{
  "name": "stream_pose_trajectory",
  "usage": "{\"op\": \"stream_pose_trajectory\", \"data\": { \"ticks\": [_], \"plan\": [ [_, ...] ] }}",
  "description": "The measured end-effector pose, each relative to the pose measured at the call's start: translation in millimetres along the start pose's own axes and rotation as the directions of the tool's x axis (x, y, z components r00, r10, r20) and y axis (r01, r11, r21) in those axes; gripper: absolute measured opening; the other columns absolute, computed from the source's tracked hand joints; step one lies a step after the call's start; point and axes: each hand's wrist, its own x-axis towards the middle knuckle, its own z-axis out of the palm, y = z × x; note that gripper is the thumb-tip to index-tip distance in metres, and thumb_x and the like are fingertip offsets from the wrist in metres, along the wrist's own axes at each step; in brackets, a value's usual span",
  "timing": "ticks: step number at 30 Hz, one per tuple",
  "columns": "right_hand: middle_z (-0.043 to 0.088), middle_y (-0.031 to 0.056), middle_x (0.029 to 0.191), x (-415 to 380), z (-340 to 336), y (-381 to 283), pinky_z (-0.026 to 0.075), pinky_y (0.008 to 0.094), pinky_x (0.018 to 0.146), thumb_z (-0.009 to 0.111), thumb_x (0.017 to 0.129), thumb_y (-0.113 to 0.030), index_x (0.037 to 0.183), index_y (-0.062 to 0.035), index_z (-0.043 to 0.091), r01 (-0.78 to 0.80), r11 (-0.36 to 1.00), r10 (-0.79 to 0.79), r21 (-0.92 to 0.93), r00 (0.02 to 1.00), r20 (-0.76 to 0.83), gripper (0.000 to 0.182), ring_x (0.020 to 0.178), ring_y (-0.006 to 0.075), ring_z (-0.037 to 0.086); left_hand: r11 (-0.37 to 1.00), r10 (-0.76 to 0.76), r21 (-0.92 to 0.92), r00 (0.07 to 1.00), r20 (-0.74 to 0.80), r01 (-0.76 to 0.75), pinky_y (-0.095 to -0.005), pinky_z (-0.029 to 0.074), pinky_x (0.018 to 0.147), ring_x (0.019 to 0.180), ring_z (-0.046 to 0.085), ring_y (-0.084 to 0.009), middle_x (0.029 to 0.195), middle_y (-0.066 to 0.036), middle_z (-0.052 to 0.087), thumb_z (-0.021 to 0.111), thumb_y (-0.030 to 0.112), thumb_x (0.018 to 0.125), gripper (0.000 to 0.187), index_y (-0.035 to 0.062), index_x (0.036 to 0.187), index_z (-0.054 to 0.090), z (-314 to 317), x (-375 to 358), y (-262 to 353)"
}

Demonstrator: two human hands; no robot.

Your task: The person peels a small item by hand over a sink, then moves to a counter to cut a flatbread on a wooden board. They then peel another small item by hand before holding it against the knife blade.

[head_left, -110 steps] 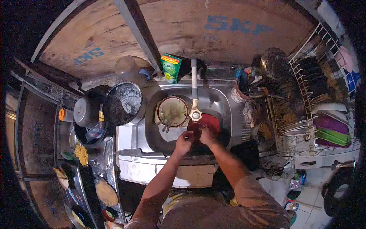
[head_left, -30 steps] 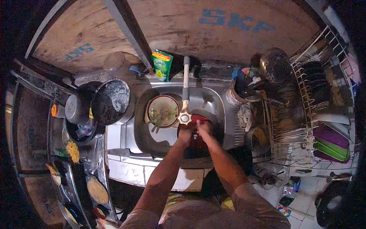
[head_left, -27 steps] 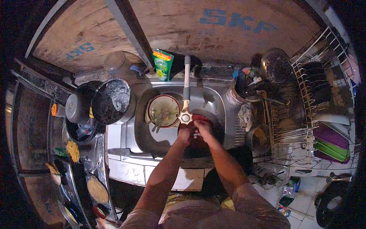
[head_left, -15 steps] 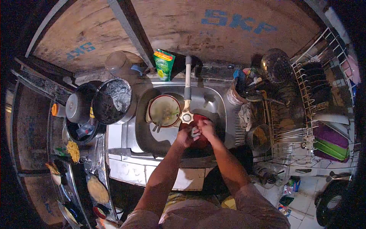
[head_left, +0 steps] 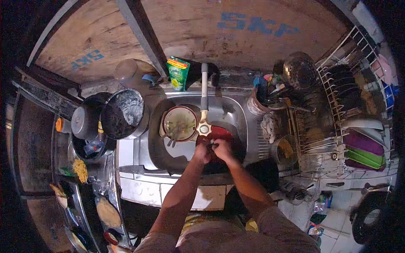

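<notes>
My left hand [head_left: 202, 153] and my right hand [head_left: 222, 150] are close together over a red basin [head_left: 221, 134] in the steel sink [head_left: 155, 147]. Both sets of fingers are curled closed around something small between them, too dark and small to name. Just beyond the hands is the pale tap [head_left: 204, 129], with its star-shaped head above the basin's left edge. To the left of the basin, a white bowl with a brown rim [head_left: 196, 118] holds murky water and scraps. Handles of cutlery [head_left: 171, 140] stick out at its lower edge.
A green detergent pouch [head_left: 177, 75] stands behind the sink. Left of it are a blackened pan [head_left: 123, 113] and a grey pot [head_left: 83, 122]. A knife [head_left: 134, 169] lies at the front left edge. On the right are a utensil holder [head_left: 255, 105] and a wire dish rack [head_left: 333, 109].
My hands have drawn slightly closer and lower over the basin, with the right hand moving down and left. The greyish thing between them shows less now. The view has shifted slightly.
</notes>
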Motion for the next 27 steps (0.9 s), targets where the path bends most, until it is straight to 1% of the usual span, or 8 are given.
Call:
{"op": "stream_pose_trajectory", "data": {
  "ticks": [5,7,9,12,16,19,23,27],
  "plan": [
    [0.066,0.0138,0.08,8,3,25,0.049,0.0372,0.069,0.068,0.067,-0.011,0.081,-0.0027,0.067,-0.131,0.99,0.119,0.043,0.969,0.216,0.016,0.075,0.0279,0.064,0.992,0.098,0.08,0.995,0.007,-0.098,-0.0334,0.05,0.065,0.078,0.06,-0.0215,0.09,-0.007,0.06,0.047,0.018,0.09,0.019,0.0082,0.105,0.053,17,-8,-1],
    [0.067,0.013,0.081,9,17,39,0.05,0.0346,0.07,0.066,0.071,-0.011,0.079,-0.0047,0.068,-0.074,0.989,0.069,-0.126,0.997,-0.043,0.011,0.074,0.0243,0.065,0.971,0.166,0.178,0.986,-0.021,-0.16,-0.0331,0.05,0.068,0.08,0.061,-0.0217,0.092,-0.007,0.061,0.05,0.015,0.088,0.019,0.0073,0.105,0.055,-1,1,-5],
    [0.067,0.0128,0.081,12,19,38,0.051,0.0338,0.068,0.065,0.074,-0.012,0.08,-0.0053,0.068,-0.082,0.976,0.071,-0.204,0.996,-0.062,0.01,0.072,0.0233,0.065,0.128,0.55,0.882,0.772,0.317,-0.454,-0.0321,0.049,0.072,0.082,0.062,-0.0204,0.097,-0.009,0.062,0.055,0.014,0.083,0.027,0.0032,0.108,0.056,-53,34,-18],
    [0.066,0.0111,0.077,15,33,44,0.051,0.0324,0.06,0.063,0.079,-0.016,0.083,-0.0062,0.068,-0.248,0.964,0.241,-0.096,0.967,-0.076,0.012,0.065,0.0214,0.063,0.549,0.473,0.699,0.86,0.192,-0.458,-0.0317,0.048,0.073,0.082,0.061,-0.018,0.098,-0.01,0.064,0.061,0.018,0.08,0.032,0.0008,0.107,0.059,-13,12,-7],
    [0.06,0.0065,0.068,16,15,23,0.048,0.0302,0.048,0.064,0.084,-0.026,0.091,-0.0048,0.065,-0.74,0.526,0.617,0.418,0.671,0.411,0.023,0.052,0.0173,0.057,0.375,0.566,0.846,0.816,0.114,-0.378,-0.0303,0.048,0.072,0.081,0.06,-0.0159,0.094,-0.008,0.064,0.065,0.018,0.078,0.029,0.0006,0.101,0.061,-3,0,-7],
    [0.057,0.0021,0.067,14,19,39,0.045,0.0283,0.045,0.064,0.085,-0.029,0.091,-0.0045,0.065,-0.442,0.814,0.404,0.377,0.897,0.179,0.025,0.051,0.0133,0.053,0.541,0.57,0.794,0.816,-0.102,-0.279,-0.0281,0.049,0.071,0.079,0.06,-0.015,0.089,-0.007,0.064,0.065,0.013,0.077,0.022,0.0008,0.096,0.062,54,-40,10],
    [0.059,0.0004,0.07,10,-14,-5,0.045,0.0287,0.046,0.062,0.086,-0.024,0.091,-0.0043,0.066,-0.481,0.592,0.45,0.647,0.863,0.23,0.02,0.053,0.0116,0.053,0.646,0.508,0.677,0.861,-0.035,-0.353,-0.0294,0.049,0.069,0.077,0.06,-0.0159,0.088,-0.008,0.063,0.065,0.006,0.077,0.02,0.0003,0.096,0.06,25,-27,4],
    [0.066,0.0047,0.079,5,-32,-10,0.049,0.0288,0.064,0.066,0.08,-0.01,0.091,-0.0045,0.068,-0.266,0.839,0.126,0.476,0.944,0.305,0.012,0.069,0.014,0.061,0.825,0.394,0.48,0.912,-0.112,-0.297,-0.0307,0.05,0.064,0.074,0.06,-0.0168,0.087,-0.009,0.062,0.062,0.002,0.078,0.015,-0.0005,0.093,0.059,26,-28,3]
  ]
}}
